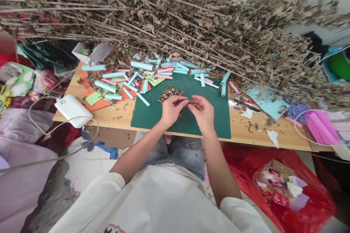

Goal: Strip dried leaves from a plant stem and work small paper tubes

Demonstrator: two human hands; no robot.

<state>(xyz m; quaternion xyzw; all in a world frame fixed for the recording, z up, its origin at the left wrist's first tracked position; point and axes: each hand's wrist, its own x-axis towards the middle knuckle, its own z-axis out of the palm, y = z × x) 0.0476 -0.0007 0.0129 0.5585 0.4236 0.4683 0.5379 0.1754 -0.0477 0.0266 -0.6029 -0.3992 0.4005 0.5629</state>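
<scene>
My left hand (172, 110) and my right hand (202, 112) meet above a green cutting mat (153, 111), thumbs and fingers pinched. Between the fingertips shows a small brown bit of dried leaf, partly hidden. A pile of crumbled dried leaves (170, 93) lies on the mat just behind my left hand. Beyond it, rolled paper tubes in light blue (141, 66) and pink (165, 70) are strewn along the back of the mat and to its left.
Long dried stalks with leaves (169, 25) stretch across the back of the wooden table (242, 127). At left sits a white power bank (73, 111) with a cable. A black pen (247, 105), blue paper (269, 100) and purple yarn (298, 112) lie right. A red rubbish bag (246, 174) hangs below.
</scene>
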